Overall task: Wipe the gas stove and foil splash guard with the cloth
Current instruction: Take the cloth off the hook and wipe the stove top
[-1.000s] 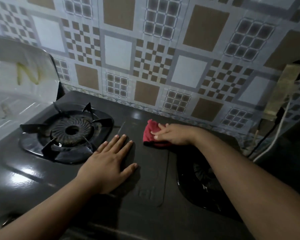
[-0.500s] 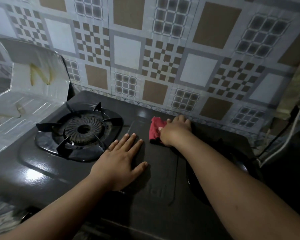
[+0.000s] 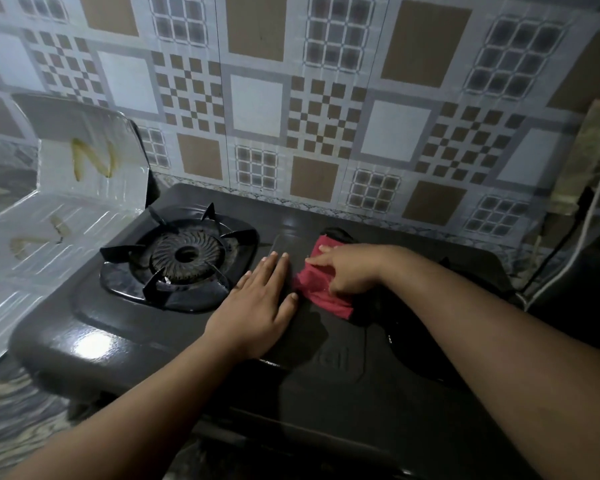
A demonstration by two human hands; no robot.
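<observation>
Behind everything you have the patterned tile wall (image 3: pixel 257 109), brown and white squares running the full width. Against it sits the black gas stove (image 3: pixel 125 327), glossy, with a bright glare patch near its front left corner. The foil splash guard (image 3: pixel 49 216) stands folded at the stove's left end, one panel upright and one sloping toward you, both marked with yellowish-brown streaks. The left burner (image 3: pixel 184 254) with its dark pronged pan support lies uncovered; the right burner is mostly lost in shadow under your right forearm, so its condition is hard to judge.

Your left hand (image 3: pixel 257 306) lies flat on the stove's centre panel, palm down, fingers straight and together, thumb spread, gripping nothing. Its fingertips point toward the wall, just right of the left burner's tray.

Your right hand (image 3: pixel 350 268) presses down on the red cloth (image 3: pixel 321 296), fingers curled and spread over it, pinning it to the stove top just beside your left hand's thumb. The cloth is bunched, with corners showing above and below your fingers. A white cable (image 3: pixel 568 258) hangs at the far right.
</observation>
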